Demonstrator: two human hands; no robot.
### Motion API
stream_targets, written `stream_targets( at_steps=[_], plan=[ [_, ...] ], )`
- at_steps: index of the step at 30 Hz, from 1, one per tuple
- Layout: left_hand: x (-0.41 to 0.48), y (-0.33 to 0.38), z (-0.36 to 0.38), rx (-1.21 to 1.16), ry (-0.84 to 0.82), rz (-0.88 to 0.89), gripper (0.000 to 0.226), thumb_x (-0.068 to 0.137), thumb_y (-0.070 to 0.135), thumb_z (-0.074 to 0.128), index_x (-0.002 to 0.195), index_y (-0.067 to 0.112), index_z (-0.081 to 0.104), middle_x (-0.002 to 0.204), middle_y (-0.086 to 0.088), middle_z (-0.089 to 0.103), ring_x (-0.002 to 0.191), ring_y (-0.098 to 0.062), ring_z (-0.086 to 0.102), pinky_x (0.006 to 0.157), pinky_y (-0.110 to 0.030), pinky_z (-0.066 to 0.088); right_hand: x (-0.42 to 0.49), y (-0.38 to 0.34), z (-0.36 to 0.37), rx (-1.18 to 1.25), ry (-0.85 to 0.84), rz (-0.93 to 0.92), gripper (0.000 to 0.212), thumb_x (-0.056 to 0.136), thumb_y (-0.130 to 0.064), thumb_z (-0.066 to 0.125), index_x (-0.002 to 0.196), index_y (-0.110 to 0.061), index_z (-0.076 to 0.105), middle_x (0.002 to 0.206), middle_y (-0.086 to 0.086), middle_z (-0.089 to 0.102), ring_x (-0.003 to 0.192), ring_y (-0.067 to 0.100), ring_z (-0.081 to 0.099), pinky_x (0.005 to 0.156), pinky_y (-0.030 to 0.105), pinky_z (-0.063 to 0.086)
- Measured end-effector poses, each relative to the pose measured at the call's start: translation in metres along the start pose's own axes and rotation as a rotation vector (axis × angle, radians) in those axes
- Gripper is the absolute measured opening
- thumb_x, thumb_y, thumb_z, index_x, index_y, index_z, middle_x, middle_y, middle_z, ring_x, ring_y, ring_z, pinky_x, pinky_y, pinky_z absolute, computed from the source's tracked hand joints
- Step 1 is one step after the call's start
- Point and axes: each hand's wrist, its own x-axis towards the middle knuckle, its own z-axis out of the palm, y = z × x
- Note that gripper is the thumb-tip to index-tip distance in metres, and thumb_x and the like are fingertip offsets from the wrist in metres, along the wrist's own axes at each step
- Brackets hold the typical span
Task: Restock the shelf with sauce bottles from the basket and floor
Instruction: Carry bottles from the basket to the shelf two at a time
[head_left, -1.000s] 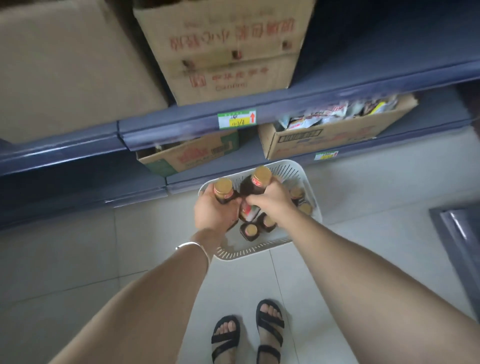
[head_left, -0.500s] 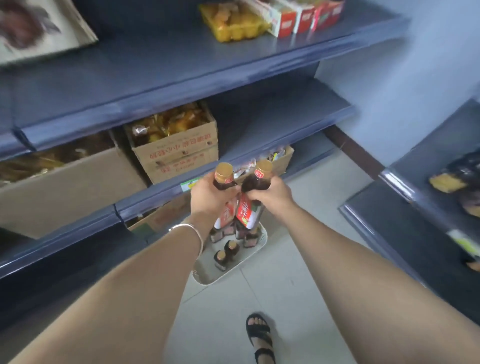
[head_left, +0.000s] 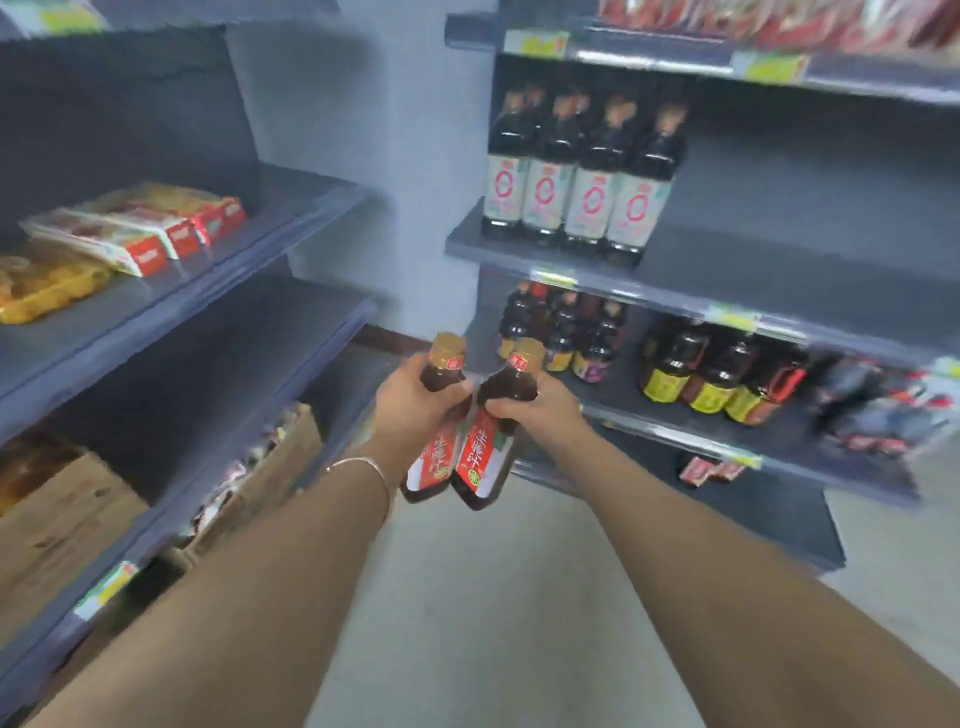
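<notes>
1. Your left hand (head_left: 415, 400) has its grip clamped round the shoulder of the first sauce bottle (head_left: 434, 460), gold cap up, red label towards you.
2. Your right hand (head_left: 540, 413) has its grip clamped on the second sauce bottle (head_left: 483, 460), which is tilted with its cap leaning right. The two bottles sit side by side, their lower bodies touching or very nearly.
3. Both bottles hang in the air over the floor (head_left: 493, 597), in the aisle between two shelving units and close to the right shelving (head_left: 789, 275).
4. On that unit, four tall dark bottles (head_left: 576, 171) with white labels stand in a tight row at the left end of one shelf.
5. One shelf down, small dark bottles (head_left: 563, 332) stand just behind your two caps. Yellow-labelled bottles (head_left: 701, 374) stand further right, and beyond them is a blur of packets.
6. On your left, red-and-white packs (head_left: 150, 228) and yellow packs (head_left: 47, 286) lie on a shelf, with a cardboard box (head_left: 57, 519) on the shelf below.
7. A thin bracelet (head_left: 363, 467) rings your left wrist.
</notes>
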Motion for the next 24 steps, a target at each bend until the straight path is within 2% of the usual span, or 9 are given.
stream_targets(
  at_steps=[2, 6, 9, 11, 17, 19, 24],
  plan=[
    [0.003, 0.035, 0.05, -0.012, -0.088, 0.061, 0.032, 0.08, 0.028, 0.07, 0.107, 0.014, 0.06, 0.095, 0.001, 0.064, 0.088, -0.02, 0.062, 0.082, -0.032, 0.049, 0.001, 0.013, -0.06, -0.031, 0.078, 0.023, 0.048, 0.07, -0.028, 0.078, 0.113, -0.017, 0.061, 0.111, 0.005, 0.068, 0.103, 0.024, 0.063, 0.096, 0.043, 0.05],
    [0.007, 0.099, 0.149, -0.005, -0.196, 0.148, 0.041, 0.081, 0.027, 0.07, 0.117, 0.012, 0.057, 0.112, -0.007, 0.066, 0.104, -0.026, 0.061, 0.093, -0.038, 0.048, 0.005, 0.042, -0.176, -0.015, 0.201, 0.043, 0.048, 0.074, -0.025, 0.078, 0.117, -0.016, 0.059, 0.107, 0.001, 0.066, 0.099, 0.02, 0.062, 0.091, 0.035, 0.052],
    [0.012, 0.138, 0.21, -0.028, -0.242, 0.195, 0.042, 0.081, 0.025, 0.07, 0.118, 0.01, 0.056, 0.115, -0.01, 0.066, 0.108, -0.028, 0.059, 0.096, -0.038, 0.046, 0.01, 0.062, -0.249, 0.012, 0.283, 0.053, 0.046, 0.074, -0.024, 0.077, 0.117, -0.017, 0.059, 0.109, 0.002, 0.067, 0.1, 0.021, 0.064, 0.09, 0.037, 0.053],
    [0.019, 0.161, 0.242, -0.043, -0.262, 0.228, 0.041, 0.082, 0.025, 0.069, 0.117, 0.008, 0.056, 0.114, -0.012, 0.065, 0.107, -0.029, 0.059, 0.092, -0.034, 0.045, 0.016, 0.071, -0.287, 0.034, 0.333, 0.041, 0.045, 0.074, -0.023, 0.077, 0.116, -0.018, 0.059, 0.11, 0.003, 0.067, 0.098, 0.021, 0.064, 0.09, 0.037, 0.053],
    [0.063, 0.222, 0.307, -0.049, -0.283, 0.287, 0.04, 0.084, 0.022, 0.066, 0.119, 0.006, 0.053, 0.117, -0.014, 0.063, 0.109, -0.03, 0.057, 0.092, -0.036, 0.042, 0.059, 0.076, -0.358, 0.112, 0.423, -0.008, 0.033, 0.078, -0.016, 0.075, 0.103, -0.022, 0.054, 0.102, 0.004, 0.064, 0.101, 0.025, 0.063, 0.093, 0.043, 0.051],
    [0.088, 0.236, 0.324, -0.041, -0.268, 0.308, 0.039, 0.084, 0.022, 0.067, 0.117, 0.005, 0.053, 0.116, -0.014, 0.063, 0.109, -0.031, 0.057, 0.09, -0.034, 0.041, 0.084, 0.075, -0.376, 0.116, 0.435, -0.023, 0.033, 0.078, -0.015, 0.075, 0.105, -0.019, 0.057, 0.107, 0.009, 0.066, 0.103, 0.028, 0.063, 0.094, 0.046, 0.051],
    [0.171, 0.269, 0.364, -0.042, -0.286, 0.352, 0.036, 0.082, 0.023, 0.068, 0.111, 0.005, 0.055, 0.111, -0.014, 0.065, 0.105, -0.031, 0.059, 0.093, -0.04, 0.045, 0.164, 0.062, -0.419, 0.137, 0.46, -0.032, 0.037, 0.078, -0.016, 0.075, 0.111, -0.016, 0.058, 0.109, 0.008, 0.066, 0.103, 0.026, 0.063, 0.095, 0.044, 0.051]
  ],
)
